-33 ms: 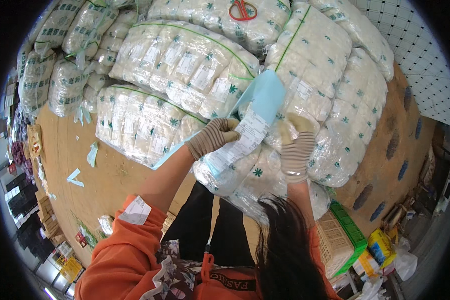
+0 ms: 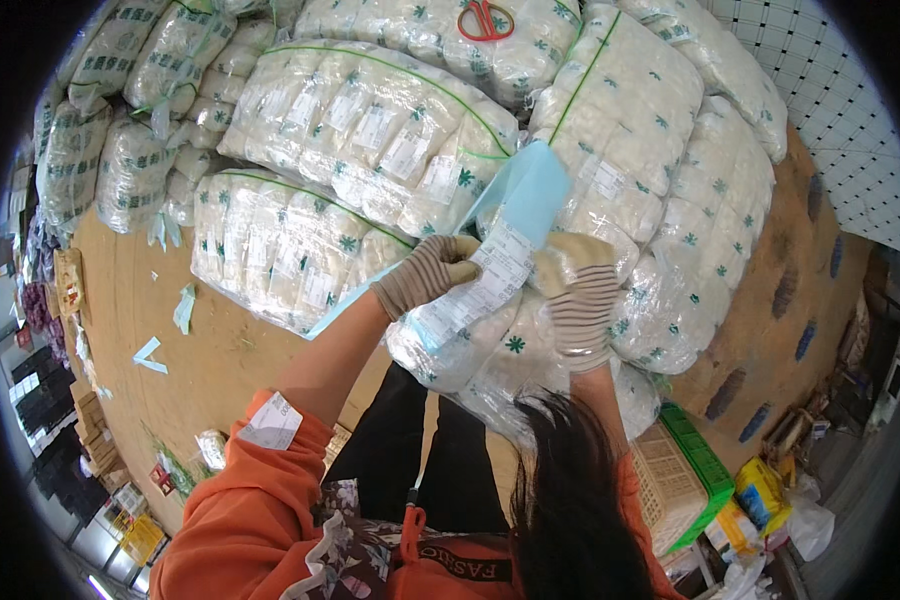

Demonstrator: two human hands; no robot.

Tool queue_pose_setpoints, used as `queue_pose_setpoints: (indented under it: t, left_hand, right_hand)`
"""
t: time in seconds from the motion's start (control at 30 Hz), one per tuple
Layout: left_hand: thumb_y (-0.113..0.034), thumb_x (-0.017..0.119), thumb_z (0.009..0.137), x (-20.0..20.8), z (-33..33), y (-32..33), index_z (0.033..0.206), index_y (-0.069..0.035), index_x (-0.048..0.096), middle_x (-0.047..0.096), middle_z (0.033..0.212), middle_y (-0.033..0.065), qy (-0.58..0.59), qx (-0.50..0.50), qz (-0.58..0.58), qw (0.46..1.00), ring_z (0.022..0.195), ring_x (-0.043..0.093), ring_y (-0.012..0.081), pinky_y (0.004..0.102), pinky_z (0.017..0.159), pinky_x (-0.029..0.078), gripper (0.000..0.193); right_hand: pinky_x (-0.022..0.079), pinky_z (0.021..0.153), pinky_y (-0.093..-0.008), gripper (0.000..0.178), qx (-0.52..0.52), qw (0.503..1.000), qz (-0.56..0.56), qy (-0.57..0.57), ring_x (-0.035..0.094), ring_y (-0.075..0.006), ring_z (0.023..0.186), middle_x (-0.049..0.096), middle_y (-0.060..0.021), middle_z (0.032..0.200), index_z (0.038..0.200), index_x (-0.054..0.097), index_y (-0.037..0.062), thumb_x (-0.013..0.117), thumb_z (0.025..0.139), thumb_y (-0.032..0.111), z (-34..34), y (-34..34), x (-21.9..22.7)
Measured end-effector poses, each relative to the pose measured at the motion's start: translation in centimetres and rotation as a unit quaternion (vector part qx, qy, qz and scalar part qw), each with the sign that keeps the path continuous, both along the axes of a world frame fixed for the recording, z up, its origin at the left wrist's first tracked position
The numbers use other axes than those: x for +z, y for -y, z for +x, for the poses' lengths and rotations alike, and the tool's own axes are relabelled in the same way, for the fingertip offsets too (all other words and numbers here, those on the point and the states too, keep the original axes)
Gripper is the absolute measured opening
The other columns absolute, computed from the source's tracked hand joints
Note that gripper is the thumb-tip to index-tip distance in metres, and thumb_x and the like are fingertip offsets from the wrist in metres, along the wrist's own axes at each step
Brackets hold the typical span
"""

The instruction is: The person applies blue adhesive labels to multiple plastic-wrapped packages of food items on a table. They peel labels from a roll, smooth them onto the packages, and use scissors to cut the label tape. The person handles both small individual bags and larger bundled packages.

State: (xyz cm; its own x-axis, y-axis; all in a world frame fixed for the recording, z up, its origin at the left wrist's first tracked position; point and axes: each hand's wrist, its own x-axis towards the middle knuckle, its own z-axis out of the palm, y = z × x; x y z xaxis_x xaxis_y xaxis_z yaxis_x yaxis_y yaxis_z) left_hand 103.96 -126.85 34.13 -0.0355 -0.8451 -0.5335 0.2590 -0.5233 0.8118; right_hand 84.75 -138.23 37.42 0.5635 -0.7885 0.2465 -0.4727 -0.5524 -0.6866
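Observation:
My left hand (image 2: 432, 275), in a striped knit glove, is closed on the left edge of a light blue strip of labels (image 2: 515, 215). White printed labels (image 2: 498, 268) sit on the strip, which slants up to the right over plastic-wrapped bales. My right hand (image 2: 577, 295), gloved alike, has its fingers bent together at the strip's right edge and seems to pinch it; the fingertips are partly blurred. Below the hands lies a clear bag of white packs with green marks (image 2: 515, 345). A loose label (image 2: 273, 422) is stuck to my left orange sleeve.
Big clear bales (image 2: 370, 130), several with white labels, pile up ahead. Red-handled scissors (image 2: 486, 20) rest on a far bale. Scraps of blue backing (image 2: 150, 356) lie on the brown floor at left. A beige crate (image 2: 667, 480) and green crate (image 2: 698, 470) stand near right.
My right hand has shifted left to the strip's right edge, and its fingers, apart before, have drawn together. My left hand keeps its hold in the same place.

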Motion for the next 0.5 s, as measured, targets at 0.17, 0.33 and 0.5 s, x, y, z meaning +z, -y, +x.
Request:
queue_pose_setpoints:
  t: [0.17, 0.33, 0.5]
  left_hand:
    - [-0.008, 0.056, 0.082, 1.4, 0.0, 0.7, 0.075, -0.001, 0.051, 0.047, 0.072, -0.0003, 0.111, -0.085, -0.068, 0.988, 0.068, 0.045, 0.0088, 0.0289, 0.064, 0.04, 0.011]
    - [-0.002, 0.059, 0.079, 3.1, 1.3, -1.4, 0.081, 0.002, 0.057, 0.057, 0.089, 0.0097, 0.263, -0.143, -0.097, 0.949, 0.076, 0.052, 0.0162, 0.0296, 0.067, 0.044, 0.005]
    - [0.002, 0.056, 0.079, 3.6, 7.2, -3.6, 0.118, -0.006, 0.053, 0.065, 0.089, 0.0201, 0.588, -0.113, 0.111, 0.793, 0.08, 0.065, 0.0326, 0.0413, 0.071, 0.052, 0.04]
  right_hand:
    - [0.048, 0.07, -0.0376, 0.023, 0.16, 0.974, 0.133, -0.092, 0.061, -0.0251, 0.076, 0.064, -0.013, 0.087, 0.096, 0.066, 0.0033, 0.067, 0.08, 0.02, 2.1, -1.8, -0.1]
    - [0.051, 0.068, -0.0305, 0.031, 0.043, 0.952, 0.299, -0.046, 0.059, -0.0182, 0.076, 0.063, -0.0062, 0.087, 0.107, 0.061, 0.0017, 0.065, 0.082, 0.02, -3.6, -2.1, -5.3]
    - [0.048, 0.091, -0.0417, 0.058, -0.341, 0.741, 0.471, 0.336, 0.057, -0.0262, 0.103, 0.054, -0.0139, 0.12, 0.132, 0.039, -0.0001, 0.052, 0.092, 0.04, -12.6, 0.2, -9.1]
